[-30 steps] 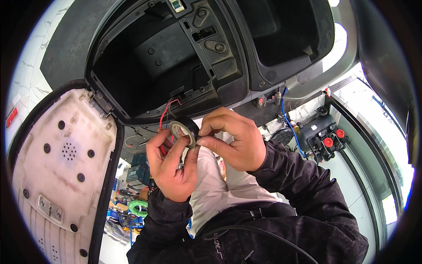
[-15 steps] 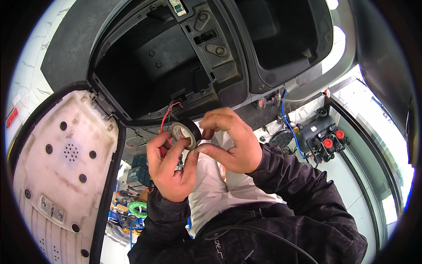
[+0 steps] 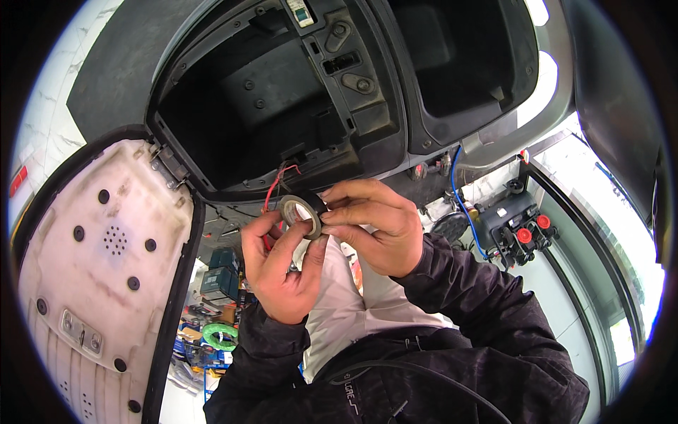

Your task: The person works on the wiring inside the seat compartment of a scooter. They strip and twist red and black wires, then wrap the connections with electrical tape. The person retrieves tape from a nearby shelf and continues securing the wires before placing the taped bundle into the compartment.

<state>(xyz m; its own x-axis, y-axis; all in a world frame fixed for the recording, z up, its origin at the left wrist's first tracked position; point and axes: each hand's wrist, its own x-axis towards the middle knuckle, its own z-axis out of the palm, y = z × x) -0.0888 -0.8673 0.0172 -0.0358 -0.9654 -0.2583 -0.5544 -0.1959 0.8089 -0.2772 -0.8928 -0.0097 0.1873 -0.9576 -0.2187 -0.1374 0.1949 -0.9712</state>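
A roll of black electrical tape (image 3: 313, 203) is held up between my hands, its pale core ring facing left. My left hand (image 3: 284, 274) grips it, with a finger in the core and the thumb below at the rim. Pressed together at the roll's right side are the thumb and fingers of my right hand (image 3: 381, 227); whether a loose tape end is between them is hidden. Just behind the roll, a red wire (image 3: 271, 189) comes out from the front edge of the open black storage compartment (image 3: 272, 99) and runs down behind my left fingers.
On the left hangs an open lid (image 3: 127, 212) with a stained pale inner side. A second black compartment (image 3: 452, 78) lies at the upper right. Below it are a blue hose (image 3: 462, 201) and a black machine with red knobs (image 3: 522, 230). Toolboxes (image 3: 220, 275) stand at lower left.
My right fingers have drawn in and closed against the tape roll's side, where they were more spread before. The roll has turned slightly. The whole view has shifted a little.
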